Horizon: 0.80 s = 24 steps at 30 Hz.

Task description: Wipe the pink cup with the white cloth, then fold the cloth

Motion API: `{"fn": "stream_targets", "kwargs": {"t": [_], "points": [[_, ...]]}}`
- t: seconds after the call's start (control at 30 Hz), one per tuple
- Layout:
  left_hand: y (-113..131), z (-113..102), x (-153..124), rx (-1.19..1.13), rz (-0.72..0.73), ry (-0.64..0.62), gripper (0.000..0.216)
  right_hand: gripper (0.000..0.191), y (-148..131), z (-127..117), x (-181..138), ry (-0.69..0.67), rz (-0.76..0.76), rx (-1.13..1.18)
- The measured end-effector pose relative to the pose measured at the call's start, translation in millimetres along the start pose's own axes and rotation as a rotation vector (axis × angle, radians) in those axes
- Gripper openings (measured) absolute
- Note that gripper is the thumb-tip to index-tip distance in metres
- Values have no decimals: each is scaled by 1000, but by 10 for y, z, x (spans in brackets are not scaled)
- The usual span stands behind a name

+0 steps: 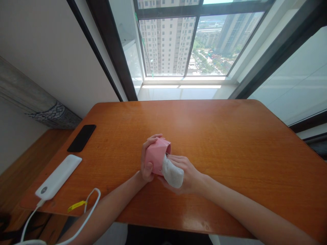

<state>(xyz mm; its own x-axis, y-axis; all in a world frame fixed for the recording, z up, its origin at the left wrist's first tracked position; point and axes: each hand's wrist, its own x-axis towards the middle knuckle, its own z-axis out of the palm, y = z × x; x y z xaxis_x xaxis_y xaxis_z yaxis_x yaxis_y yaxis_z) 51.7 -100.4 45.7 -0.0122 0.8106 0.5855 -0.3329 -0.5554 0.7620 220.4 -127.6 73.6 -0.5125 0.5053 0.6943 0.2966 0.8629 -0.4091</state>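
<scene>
Pink folded-paper cup [157, 154] sits gripped in the left hand [147, 160] above the orange wooden desk's [230, 146] near-edge middle; the right hand [187, 173] closes around a white cloth wad [172, 173] pressed into its mouth.

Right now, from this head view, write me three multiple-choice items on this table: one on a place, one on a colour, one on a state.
1. Where does the black phone lie?
A. at the table's left edge, beyond the white power bank
B. on the windowsill
C. under the right hand

2. What colour is the cup in the left hand?
A. blue
B. pink
C. green

3. How is the white cloth held?
A. spread flat on the table
B. hanging off the table edge
C. bunched in the right hand, pushed against the cup's opening

Answers: 1 A, it lies just past the power bank; 2 B, the cup is plainly pink; 3 C, the cloth meets the cup's mouth.
</scene>
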Motion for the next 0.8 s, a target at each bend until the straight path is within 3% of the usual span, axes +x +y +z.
{"fn": "stream_targets", "kwargs": {"t": [0.17, 0.4, 0.47, 0.53, 0.67, 0.73, 0.8], "points": [[-35, -46, -12, 73, 75, -134, 71, 17, 37, 143, -150, 76, 52, 110], [-80, -88, -18, 110, 48, -169, 81, 18, 98, 166, -182, 126, 110, 159], [-88, -112, 1, 168, 72, -201, 87, 20, 97, 151, -184, 104, 237, 281], [-86, -145, 30, 263, 118, -262, 93, 23, 91, 119, -174, 85, 465, 531], [-51, -199, 92, 433, 241, -396, 98, 56, 138, 13, -130, 174, 1008, 1230], [-26, -200, 119, 522, 316, -490, 99, 61, 208, -46, -115, 208, 1151, 1510], [-6, -182, 141, 619, 373, -565, 99, 54, 285, -89, -112, 233, 1201, 1663]]}}
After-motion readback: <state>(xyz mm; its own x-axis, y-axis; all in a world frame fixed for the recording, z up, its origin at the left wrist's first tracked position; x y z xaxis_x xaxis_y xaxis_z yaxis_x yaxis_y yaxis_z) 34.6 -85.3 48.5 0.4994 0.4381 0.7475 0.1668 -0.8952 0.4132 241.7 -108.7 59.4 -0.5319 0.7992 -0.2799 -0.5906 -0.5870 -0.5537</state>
